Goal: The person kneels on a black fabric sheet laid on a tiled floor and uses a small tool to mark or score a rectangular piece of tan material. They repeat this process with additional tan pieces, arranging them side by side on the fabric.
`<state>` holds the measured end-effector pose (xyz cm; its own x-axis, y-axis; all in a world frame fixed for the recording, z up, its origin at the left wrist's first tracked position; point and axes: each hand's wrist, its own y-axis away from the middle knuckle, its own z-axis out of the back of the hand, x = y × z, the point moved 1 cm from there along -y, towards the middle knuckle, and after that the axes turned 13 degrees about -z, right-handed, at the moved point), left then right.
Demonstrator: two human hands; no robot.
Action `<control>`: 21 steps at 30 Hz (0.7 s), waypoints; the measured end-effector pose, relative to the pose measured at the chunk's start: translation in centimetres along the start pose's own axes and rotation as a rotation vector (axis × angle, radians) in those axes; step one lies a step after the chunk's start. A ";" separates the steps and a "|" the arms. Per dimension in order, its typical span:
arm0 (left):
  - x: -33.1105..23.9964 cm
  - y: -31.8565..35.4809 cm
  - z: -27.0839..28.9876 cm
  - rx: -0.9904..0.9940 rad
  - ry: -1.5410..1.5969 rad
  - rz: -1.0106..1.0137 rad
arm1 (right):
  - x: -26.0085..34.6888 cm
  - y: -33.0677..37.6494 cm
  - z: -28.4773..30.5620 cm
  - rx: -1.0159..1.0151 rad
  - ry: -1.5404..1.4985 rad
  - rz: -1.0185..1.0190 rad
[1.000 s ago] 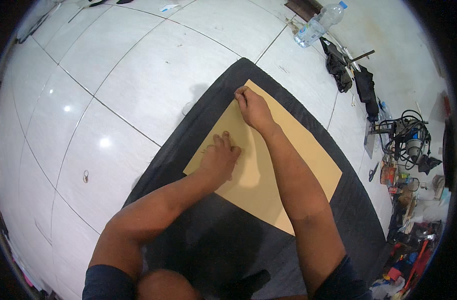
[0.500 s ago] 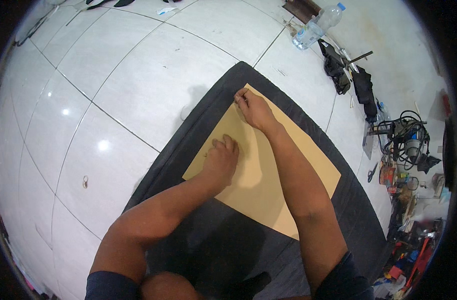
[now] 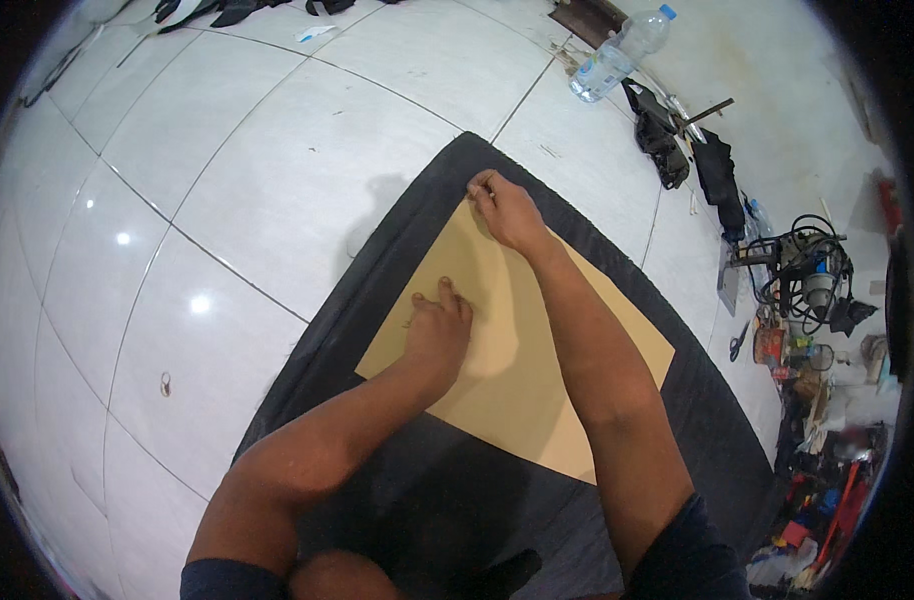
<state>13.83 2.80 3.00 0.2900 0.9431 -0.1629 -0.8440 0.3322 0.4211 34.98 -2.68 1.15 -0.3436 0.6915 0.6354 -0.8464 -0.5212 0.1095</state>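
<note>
Sheet [image 3: 517, 390], smooth, tan, straight-edged — left hand [image 3: 439, 328] loosely splayed, right hand [image 3: 502, 212] pinched, hold unclear

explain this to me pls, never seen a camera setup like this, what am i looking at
There's no machine: these are a person's bare hands, seen from a wide fisheye camera worn on the head, looking down, so straight edges bend. A tan sheet lies on a dark pad on the tiled floor. The left hand is on the sheet; the right hand bends its fingers at the far corner, but whether it grips anything is unclear.
</note>
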 end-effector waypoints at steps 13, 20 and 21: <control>-0.1 0.0 -0.4 -0.010 0.005 -0.003 | -1.6 -2.0 0.5 -0.080 0.027 -0.067; 0.2 0.0 -0.4 0.009 0.102 0.004 | -1.9 -2.7 0.2 -0.090 0.020 -0.077; 0.2 0.1 -0.3 0.013 0.103 0.003 | -2.2 -2.7 0.3 -0.072 0.015 -0.068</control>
<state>13.72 3.01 2.74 0.2393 0.9376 -0.2523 -0.8386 0.3305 0.4330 38.15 -2.89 -0.31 -0.2895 0.7319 0.6168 -0.8948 -0.4358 0.0971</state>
